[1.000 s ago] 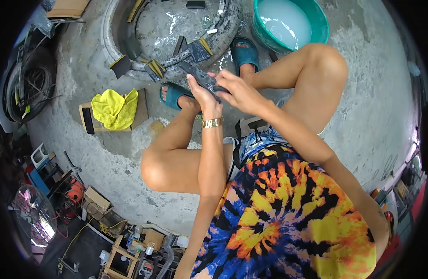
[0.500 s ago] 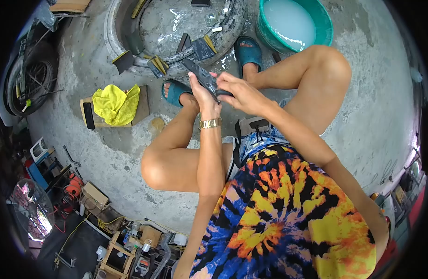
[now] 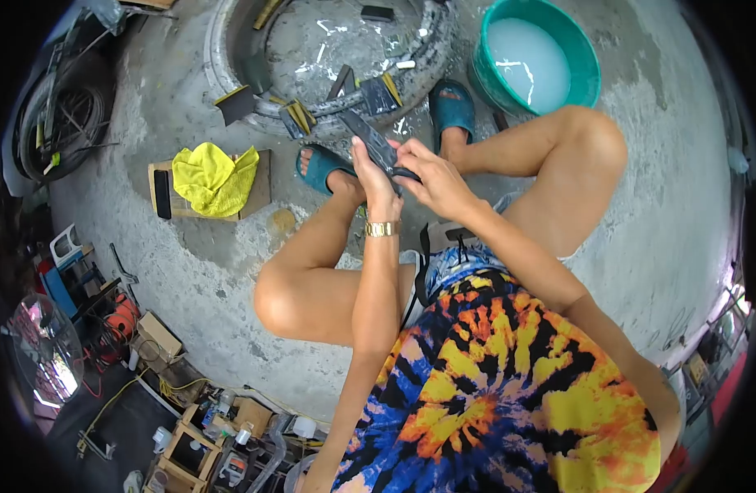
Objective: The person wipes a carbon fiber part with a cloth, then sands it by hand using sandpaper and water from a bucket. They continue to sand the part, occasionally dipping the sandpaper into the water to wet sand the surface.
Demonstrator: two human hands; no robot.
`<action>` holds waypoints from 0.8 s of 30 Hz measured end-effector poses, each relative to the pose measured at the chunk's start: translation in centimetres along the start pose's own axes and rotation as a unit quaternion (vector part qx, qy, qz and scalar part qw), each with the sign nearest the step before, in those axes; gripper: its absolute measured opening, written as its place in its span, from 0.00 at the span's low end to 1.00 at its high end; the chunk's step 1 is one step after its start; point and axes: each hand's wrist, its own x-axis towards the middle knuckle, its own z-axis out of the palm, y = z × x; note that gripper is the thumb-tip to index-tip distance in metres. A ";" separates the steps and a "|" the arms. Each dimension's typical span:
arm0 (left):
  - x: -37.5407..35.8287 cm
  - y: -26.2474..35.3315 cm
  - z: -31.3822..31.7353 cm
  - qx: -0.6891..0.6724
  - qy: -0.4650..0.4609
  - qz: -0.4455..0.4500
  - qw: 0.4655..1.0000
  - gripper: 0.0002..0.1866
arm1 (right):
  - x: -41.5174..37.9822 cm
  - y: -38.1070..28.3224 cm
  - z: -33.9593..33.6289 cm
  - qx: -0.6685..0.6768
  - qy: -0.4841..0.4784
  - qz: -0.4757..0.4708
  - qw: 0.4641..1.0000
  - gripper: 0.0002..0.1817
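In the head view, my left hand [image 3: 376, 171], with a gold watch at the wrist, is wrapped round a long flat dark piece [image 3: 363, 131] with a wet, streaked surface. The piece slants up and to the left, toward the large ring. My right hand [image 3: 435, 179] is closed against its lower end, fingers bent around a small black object [image 3: 406, 173] whose kind I cannot make out. Just beyond my hands, several black-and-yellow pads [image 3: 381, 94] rest on the rim of a large grey ring [image 3: 222, 70].
A green basin [image 3: 591, 70] of cloudy water stands at upper right. On the left, a yellow cloth [image 3: 213, 181] and a black phone [image 3: 162, 194] lie on a low box [image 3: 259, 185]. Bicycle wheels [image 3: 62, 127], a fan [image 3: 45, 345] and cluttered tools line the left side.
The whole view has shifted slightly, so the scene sits a little to the right. Both hands keep hold of the dark piece, with the right fingers slightly shifted along it.
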 end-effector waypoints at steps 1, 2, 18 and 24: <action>-0.4 0.1 0.4 0.003 0.035 0.003 0.999 0.24 | 0.8 0.2 -0.1 -0.010 -0.025 0.007 1.000 0.11; -0.3 0.1 0.8 0.002 0.038 0.004 0.999 0.24 | 2.3 0.9 0.5 -0.008 -0.026 0.005 1.000 0.11; -3.8 2.8 2.1 -0.164 0.005 -0.002 0.986 0.27 | 6.9 -0.4 -1.0 0.235 -0.032 0.285 0.929 0.11; -4.3 2.3 1.8 -0.106 -0.039 -0.029 0.993 0.33 | 6.7 1.1 -2.8 0.091 -0.053 0.234 0.966 0.10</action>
